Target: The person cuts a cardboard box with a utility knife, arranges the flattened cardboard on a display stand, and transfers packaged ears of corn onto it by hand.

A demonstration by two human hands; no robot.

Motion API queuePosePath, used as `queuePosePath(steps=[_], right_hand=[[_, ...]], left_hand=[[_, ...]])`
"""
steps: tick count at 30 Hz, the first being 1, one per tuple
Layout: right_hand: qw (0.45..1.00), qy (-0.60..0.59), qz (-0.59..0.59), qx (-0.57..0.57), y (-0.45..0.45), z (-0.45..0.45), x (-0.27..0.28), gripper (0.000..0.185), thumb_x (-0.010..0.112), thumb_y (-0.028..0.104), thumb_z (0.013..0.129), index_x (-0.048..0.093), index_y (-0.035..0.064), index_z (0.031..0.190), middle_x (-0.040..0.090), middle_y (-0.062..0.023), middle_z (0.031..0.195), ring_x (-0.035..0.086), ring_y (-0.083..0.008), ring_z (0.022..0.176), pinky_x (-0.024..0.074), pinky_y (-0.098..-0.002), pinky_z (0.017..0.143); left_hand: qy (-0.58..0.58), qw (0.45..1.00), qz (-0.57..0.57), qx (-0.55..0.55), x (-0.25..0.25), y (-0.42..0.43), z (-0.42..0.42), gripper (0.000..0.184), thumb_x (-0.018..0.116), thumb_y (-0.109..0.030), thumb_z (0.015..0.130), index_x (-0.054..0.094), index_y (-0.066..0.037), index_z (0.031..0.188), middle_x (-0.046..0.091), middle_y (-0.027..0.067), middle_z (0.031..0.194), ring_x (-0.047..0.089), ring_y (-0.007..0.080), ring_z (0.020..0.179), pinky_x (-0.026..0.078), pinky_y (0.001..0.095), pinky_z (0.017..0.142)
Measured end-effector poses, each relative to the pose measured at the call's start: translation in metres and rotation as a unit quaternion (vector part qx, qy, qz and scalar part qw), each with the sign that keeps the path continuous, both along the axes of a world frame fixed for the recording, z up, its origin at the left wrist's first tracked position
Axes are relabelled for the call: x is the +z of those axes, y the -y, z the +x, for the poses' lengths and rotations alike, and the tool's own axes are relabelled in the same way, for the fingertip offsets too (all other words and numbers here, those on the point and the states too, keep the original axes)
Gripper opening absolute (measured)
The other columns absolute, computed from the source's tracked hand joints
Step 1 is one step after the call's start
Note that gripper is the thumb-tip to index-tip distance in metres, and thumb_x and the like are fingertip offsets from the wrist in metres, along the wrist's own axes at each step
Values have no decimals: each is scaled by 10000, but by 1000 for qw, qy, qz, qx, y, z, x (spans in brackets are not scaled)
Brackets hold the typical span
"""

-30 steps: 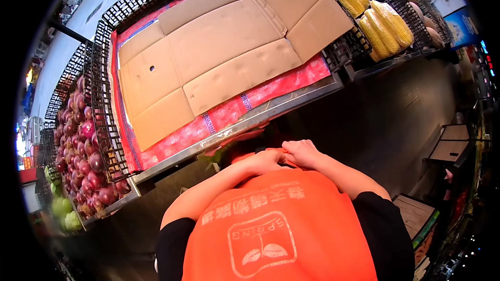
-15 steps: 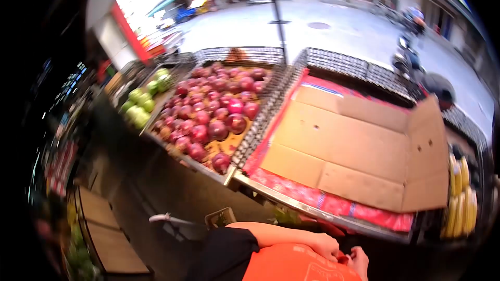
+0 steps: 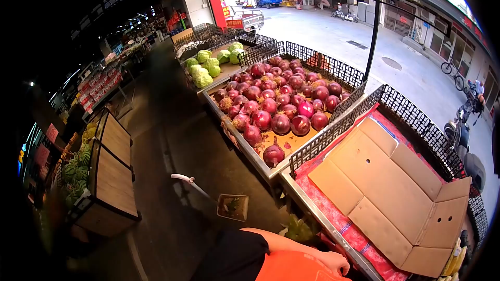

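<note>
My left hand [image 3: 337, 263] lies against the front of my orange apron [image 3: 297, 268], at the bottom of the view. Its fingers look curled; what they hold, if anything, is hidden. My right hand is out of view. Close to my left hand stands a display bin lined with red printed wrap [image 3: 359, 242], with a flattened cardboard box [image 3: 385, 190] lying on top. Left of it, a second bin holds many red onions [image 3: 268, 105], some with dry roots showing.
Green cabbages [image 3: 203, 70] lie in a bin beyond the onions. Black lattice guards [image 3: 427, 125] edge the bins. A dustpan [image 3: 233, 206] and a white-handled stick [image 3: 190, 181] are in the aisle. A wooden-sided stand [image 3: 112, 148] is at left. Bagged yellow produce [image 3: 454, 260] sits at lower right.
My view has swung left and tilted, so the bins sit farther right and more aisle shows. My right hand, earlier beside my left at the apron, has left the view.
</note>
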State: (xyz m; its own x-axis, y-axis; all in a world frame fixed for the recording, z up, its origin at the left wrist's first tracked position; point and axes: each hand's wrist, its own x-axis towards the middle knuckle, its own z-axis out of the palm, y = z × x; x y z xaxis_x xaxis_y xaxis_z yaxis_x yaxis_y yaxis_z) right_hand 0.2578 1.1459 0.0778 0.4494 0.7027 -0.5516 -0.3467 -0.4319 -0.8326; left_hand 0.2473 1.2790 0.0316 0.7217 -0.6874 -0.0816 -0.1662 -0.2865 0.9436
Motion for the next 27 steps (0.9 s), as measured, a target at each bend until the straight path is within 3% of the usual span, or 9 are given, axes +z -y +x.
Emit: queuePosePath(steps=[6,9,10,16,19,22,25,27], right_hand=[[1000,6,-12,20,-6,9,-6,219,568,144,840,579,77,1048,609,-99,919,576,-224,880,455,-334,783],[1000,9,-16,23,-5,8,-6,237,572,161,836,572,80,1058,610,-111,928,579,-243,887,457,-348,787],[1000,6,-19,23,-4,5,-7,243,573,166,835,570,81,1062,610,-116,931,580,-249,889,458,-352,788],[999,7,-38,14,5,7,-13,281,580,200,826,557,86,1082,611,-141,949,586,-287,902,464,-381,794],[999,3,-49,13,7,4,-15,300,584,216,822,551,88,1092,612,-154,958,589,-306,909,467,-395,797],[998,2,-61,24,23,-2,-18,321,587,233,818,544,91,1102,613,-166,967,592,-325,916,470,-409,801],[991,47,-44,115,70,-16,-27,341,591,250,813,538,93,1112,613,-179,976,595,-343,922,472,-423,804],[961,139,-60,231,99,-28,-1,355,593,261,811,533,95,1118,614,-187,982,597,-356,927,474,-432,806]], left_hand=[[-66,995,-43,56,15,-7,-5,320,714,-307,725,624,-51,895,654,107,762,631,239,741,481,351,650],[-161,983,-76,51,30,-14,-1,217,615,-74,688,557,-32,893,619,82,717,592,181,670,448,328,583],[-210,973,-77,54,35,-16,4,243,698,-85,661,585,-6,861,632,100,795,601,179,762,473,311,626],[-347,929,-131,18,-12,-8,11,173,695,-77,688,579,-30,807,594,34,756,550,123,729,441,272,609],[-348,930,-114,-25,16,-11,10,141,687,-100,729,578,-43,796,579,14,721,529,106,687,424,260,586],[-351,922,-144,-77,0,-1,6,156,688,-138,739,581,-38,791,576,3,700,523,99,665,427,263,595],[-312,931,-160,-104,-7,0,0,172,693,-171,740,593,-35,777,587,3,694,531,96,660,438,266,607],[-250,962,-71,-81,-8,-9,-3,173,683,-183,731,604,-32,759,601,25,696,542,103,667,454,279,603]])
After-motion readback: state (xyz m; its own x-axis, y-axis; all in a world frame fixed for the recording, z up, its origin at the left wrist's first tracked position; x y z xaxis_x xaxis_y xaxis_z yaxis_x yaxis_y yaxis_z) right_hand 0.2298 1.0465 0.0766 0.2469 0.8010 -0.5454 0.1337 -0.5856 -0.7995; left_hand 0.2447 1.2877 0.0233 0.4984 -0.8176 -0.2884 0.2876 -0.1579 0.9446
